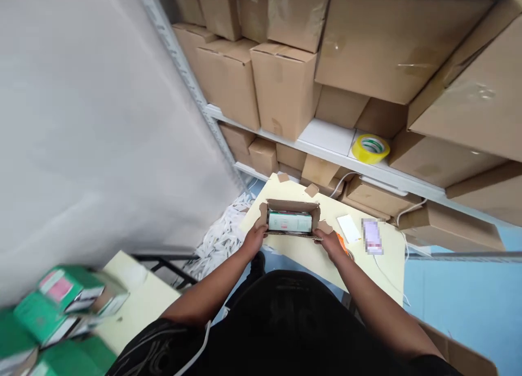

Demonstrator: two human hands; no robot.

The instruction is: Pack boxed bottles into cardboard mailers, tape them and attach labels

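In the head view, an open cardboard box point(293, 205) stands at the near edge of the pale yellow table, its end flaps folded outward. A light green and white carton point(290, 222) lies inside it. My left hand point(255, 239) grips the box's near left corner. At the near right corner, my right hand point(327, 241) is closed on the cardboard. Something orange point(342, 244) sits right beside my right hand, partly hidden by it.
Shelves of cardboard boxes point(281, 88) rise behind the table point(297, 252), with a yellow tape roll point(371, 148) on one. A white card point(348, 228) and a phone point(372, 237) lie to the right. Green boxes point(67, 289) stand at lower left, paper strips point(220, 232) on the floor.
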